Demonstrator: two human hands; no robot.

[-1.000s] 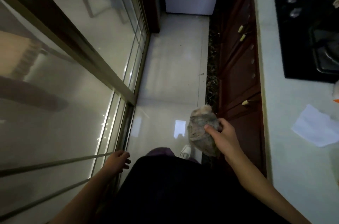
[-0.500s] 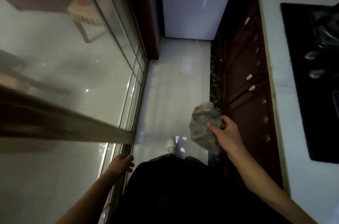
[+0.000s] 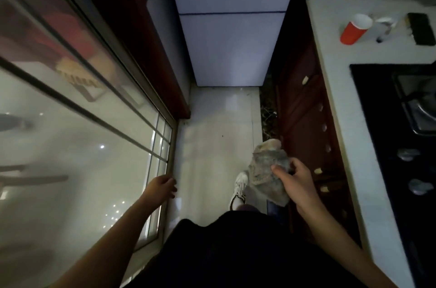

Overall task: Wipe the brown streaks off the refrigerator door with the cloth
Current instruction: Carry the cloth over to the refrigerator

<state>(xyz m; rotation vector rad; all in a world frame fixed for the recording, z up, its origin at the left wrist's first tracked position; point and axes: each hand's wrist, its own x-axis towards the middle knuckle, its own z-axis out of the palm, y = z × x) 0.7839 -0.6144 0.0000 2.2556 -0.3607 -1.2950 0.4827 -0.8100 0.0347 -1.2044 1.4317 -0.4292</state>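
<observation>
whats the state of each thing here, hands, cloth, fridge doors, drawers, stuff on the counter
cloth, bunched up, held above the floor
right hand, gripping the cloth
left hand, loosely curled, holding nothing
refrigerator doors, both shut; no brown streaks discernible in this dim view
cabinet drawers, shut
red container, standing on the counter

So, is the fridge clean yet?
Not yet. Done: the crumpled grey-brown cloth is picked up, gripped in the right hand. In hand: getting it to the pale white refrigerator door, which stands farther ahead, well apart from the cloth. Left: all the wiping. No brown streaks show on the door from here.
</observation>
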